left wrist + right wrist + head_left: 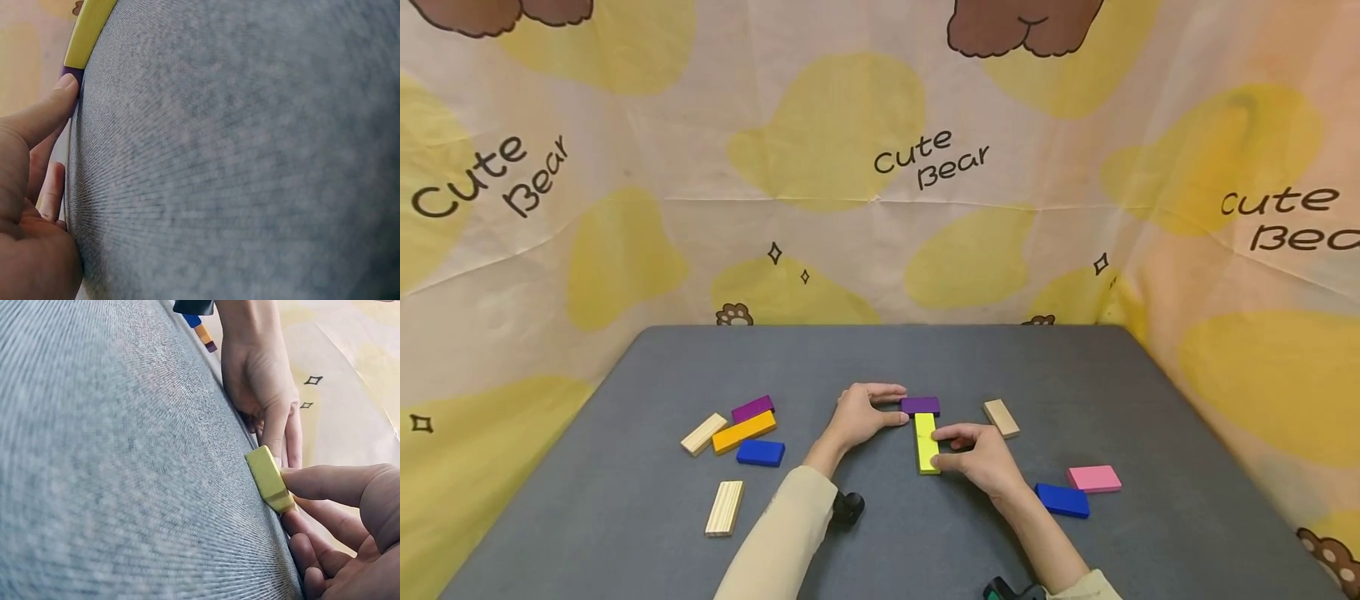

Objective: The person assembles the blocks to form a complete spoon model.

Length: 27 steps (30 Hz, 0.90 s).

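Near the table's middle a purple block (920, 406) lies crosswise. A yellow block (927, 444) points away from it toward the front, its far end against the purple one, so the two form a T. My left hand (859, 418) holds the purple block's left end, thumb in front and fingers behind. In the left wrist view the thumb (62, 87) touches the purple side. From the right, my right hand (981, 460) grips the yellow block with thumb and fingertips at its right long side. The right wrist view shows the yellow block (269, 478) by those fingertips.
At left on the grey table (820, 350) lie a purple block (752, 408), an orange block (745, 432), a blue block (761, 452) and two plain wooden blocks (725, 508). At right are a wooden block (1002, 418), a pink block (1094, 478) and a blue block (1062, 501).
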Available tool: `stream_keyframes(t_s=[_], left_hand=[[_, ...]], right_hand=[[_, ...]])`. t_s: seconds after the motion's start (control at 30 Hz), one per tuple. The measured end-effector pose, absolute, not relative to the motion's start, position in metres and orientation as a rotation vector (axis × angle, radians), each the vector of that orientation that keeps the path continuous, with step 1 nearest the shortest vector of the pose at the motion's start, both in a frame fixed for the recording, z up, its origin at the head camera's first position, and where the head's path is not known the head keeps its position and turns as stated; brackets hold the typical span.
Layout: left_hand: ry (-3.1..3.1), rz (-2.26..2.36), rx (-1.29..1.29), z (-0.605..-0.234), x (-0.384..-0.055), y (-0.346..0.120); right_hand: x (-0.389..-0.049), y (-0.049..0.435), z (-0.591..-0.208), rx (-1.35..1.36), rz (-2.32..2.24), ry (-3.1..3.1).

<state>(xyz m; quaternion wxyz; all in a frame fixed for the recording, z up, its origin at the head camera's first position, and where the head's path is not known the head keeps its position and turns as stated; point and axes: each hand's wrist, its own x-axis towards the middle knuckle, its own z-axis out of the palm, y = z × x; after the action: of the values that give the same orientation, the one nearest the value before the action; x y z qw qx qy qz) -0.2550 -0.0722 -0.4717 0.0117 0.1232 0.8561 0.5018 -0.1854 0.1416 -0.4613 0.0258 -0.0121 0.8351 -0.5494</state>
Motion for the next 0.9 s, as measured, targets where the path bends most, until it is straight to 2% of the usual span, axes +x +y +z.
stream_keyframes(t_s=[0.9], left_hand=[[2.714, 1.511, 0.411, -0.4707, -0.2553, -0.0713]], right_hand=[[-0.186, 0.1433, -0.462, -0.023, -1.68, 2.586]])
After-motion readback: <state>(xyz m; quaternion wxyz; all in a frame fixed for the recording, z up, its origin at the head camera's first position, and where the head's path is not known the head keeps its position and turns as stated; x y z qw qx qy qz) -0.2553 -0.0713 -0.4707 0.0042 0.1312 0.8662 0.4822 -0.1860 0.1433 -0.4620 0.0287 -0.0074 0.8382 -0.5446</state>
